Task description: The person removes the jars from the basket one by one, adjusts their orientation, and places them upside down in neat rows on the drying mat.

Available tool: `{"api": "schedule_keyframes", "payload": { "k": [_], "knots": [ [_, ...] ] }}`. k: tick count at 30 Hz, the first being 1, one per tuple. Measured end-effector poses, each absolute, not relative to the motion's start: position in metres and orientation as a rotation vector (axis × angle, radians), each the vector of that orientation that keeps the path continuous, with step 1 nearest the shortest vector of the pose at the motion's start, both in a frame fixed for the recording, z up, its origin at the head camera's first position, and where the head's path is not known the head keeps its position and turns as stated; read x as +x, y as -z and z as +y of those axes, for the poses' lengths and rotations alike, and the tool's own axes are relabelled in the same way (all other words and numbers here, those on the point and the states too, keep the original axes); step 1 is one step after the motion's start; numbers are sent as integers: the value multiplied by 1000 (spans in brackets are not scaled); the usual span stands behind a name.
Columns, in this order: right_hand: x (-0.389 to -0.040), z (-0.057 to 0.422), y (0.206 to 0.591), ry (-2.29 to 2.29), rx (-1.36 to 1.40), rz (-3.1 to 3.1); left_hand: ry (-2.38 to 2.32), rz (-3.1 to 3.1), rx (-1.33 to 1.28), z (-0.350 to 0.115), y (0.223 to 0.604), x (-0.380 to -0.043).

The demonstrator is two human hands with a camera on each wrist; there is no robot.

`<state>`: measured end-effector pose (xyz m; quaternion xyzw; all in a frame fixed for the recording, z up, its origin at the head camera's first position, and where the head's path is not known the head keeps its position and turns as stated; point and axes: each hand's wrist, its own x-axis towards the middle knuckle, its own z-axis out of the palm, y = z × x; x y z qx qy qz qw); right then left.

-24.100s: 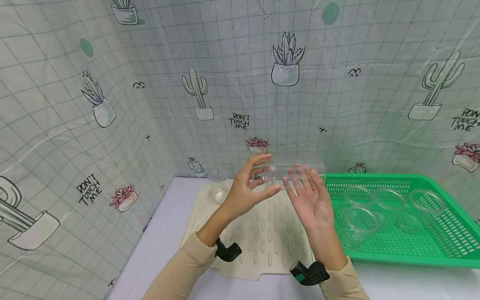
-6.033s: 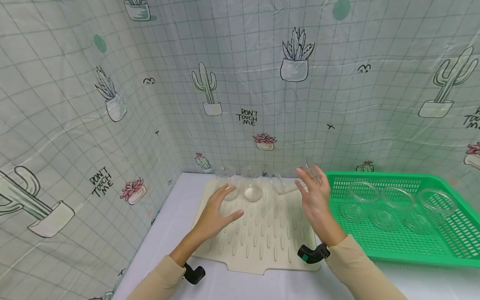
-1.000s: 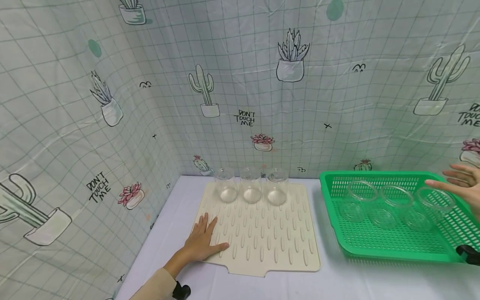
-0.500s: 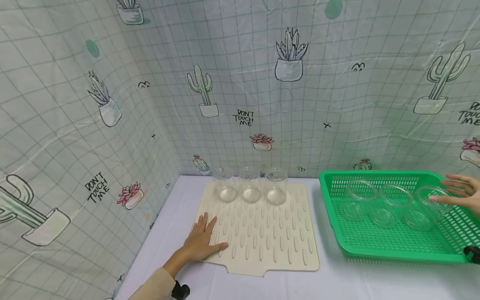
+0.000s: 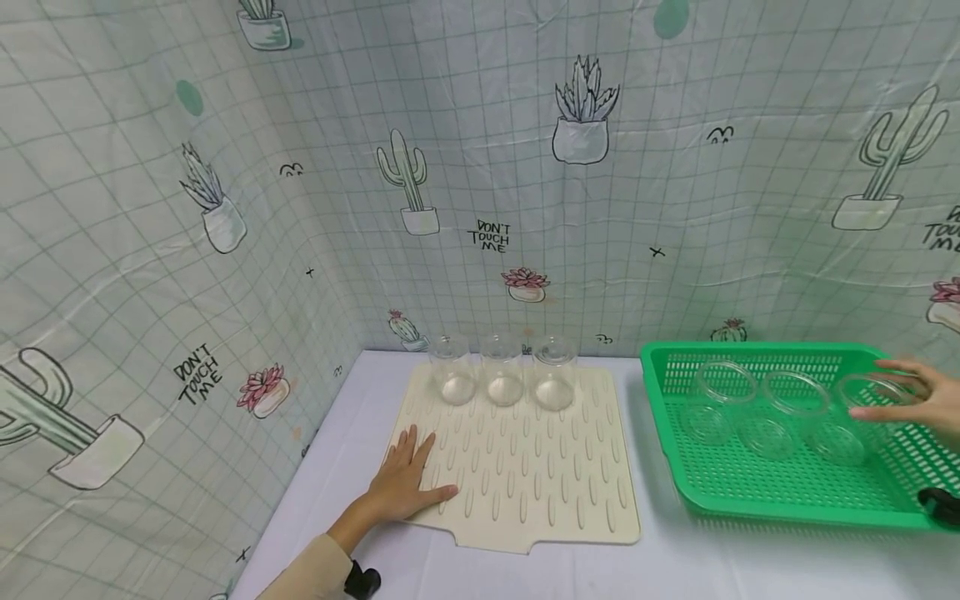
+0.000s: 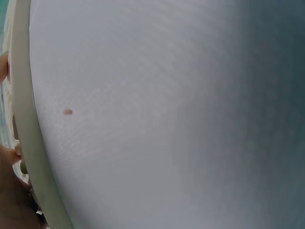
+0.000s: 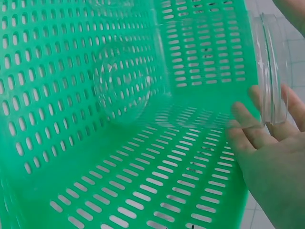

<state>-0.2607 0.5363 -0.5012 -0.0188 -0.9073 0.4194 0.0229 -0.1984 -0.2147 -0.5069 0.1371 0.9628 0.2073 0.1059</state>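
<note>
My left hand (image 5: 402, 483) rests flat on the left edge of a beige ridged mat (image 5: 525, 475), fingers spread. Three clear jars stand upright in a row along the mat's back: a left one (image 5: 452, 375), a middle one (image 5: 502, 375) and a right one (image 5: 553, 375). Over at the green basket, my right hand (image 5: 918, 398) reaches around the rim of the rightmost clear jar (image 7: 272, 71), thumb in front and fingers behind. In the right wrist view the fingers (image 7: 252, 129) lie close against its ridged neck, while the thumb stands apart from it.
Inside the green slotted basket (image 5: 795, 508) stand two more clear jars, a left one (image 5: 726, 383) and a middle one (image 5: 795, 393). A white cloth (image 5: 675, 567) covers the table. A cactus-print curtain (image 5: 480, 167) hangs behind and at the left.
My right hand has come in from the right to the rightmost jar. My left hand has stayed put. Six seconds ago the mat's third jar was tilted in my right hand; now it stands upright.
</note>
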Motion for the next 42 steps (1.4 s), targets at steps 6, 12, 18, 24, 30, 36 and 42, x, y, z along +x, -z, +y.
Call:
{"api": "schedule_keyframes", "payload": {
  "k": [6,12,18,24,30,36,42],
  "knots": [
    [-258,528,498,-1363,-9,-2844,-599,2836,371,-215,509,-198],
    [-259,534,509,-1422,42,-2848,-587,2855,363,-217,516,-199],
    [-254,531,505,-1462,66,-2886,-624,2862,378,-218,517,-200],
    [-239,503,472,-1433,45,-2953,-598,2857,376,-215,514,-198],
    [-246,514,489,-1318,15,-2949,-605,2840,389,-213,502,-194],
    [-257,527,498,-1253,-10,-2959,-655,2841,422,-212,499,-192],
    [-267,540,508,-1215,-31,-2937,-600,2824,373,-212,501,-194]
  ]
}}
